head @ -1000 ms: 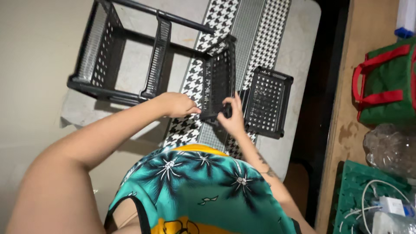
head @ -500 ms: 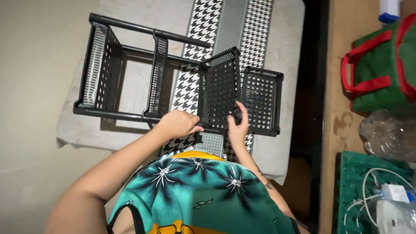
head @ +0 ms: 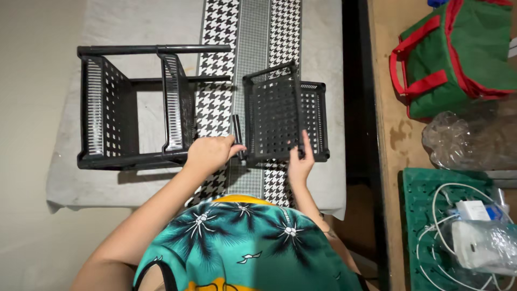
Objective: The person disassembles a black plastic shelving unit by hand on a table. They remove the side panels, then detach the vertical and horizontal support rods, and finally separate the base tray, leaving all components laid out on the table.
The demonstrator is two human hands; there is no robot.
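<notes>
A black perforated plastic basket tray [head: 272, 116] stands tilted on the table. My right hand [head: 299, 161] grips its near edge. A second black tray [head: 316, 121] lies flat just behind and right of it. My left hand [head: 211, 152] is closed on a short black tube [head: 237, 132] at the held tray's left corner. To the left, a partly built black rack [head: 132, 105] lies on its side, with two trays joined by long black poles.
A grey cloth with a black-and-white houndstooth runner [head: 218, 102] covers the table. On the wooden floor at right are a green bag with red handles [head: 458, 54], a crumpled clear plastic bag [head: 458, 143] and a green crate [head: 425, 226] holding white cables.
The view has shifted, so everything sits lower and more to the left. The held tray now stands over the second tray, and my left hand has taken hold of the short black tube.
</notes>
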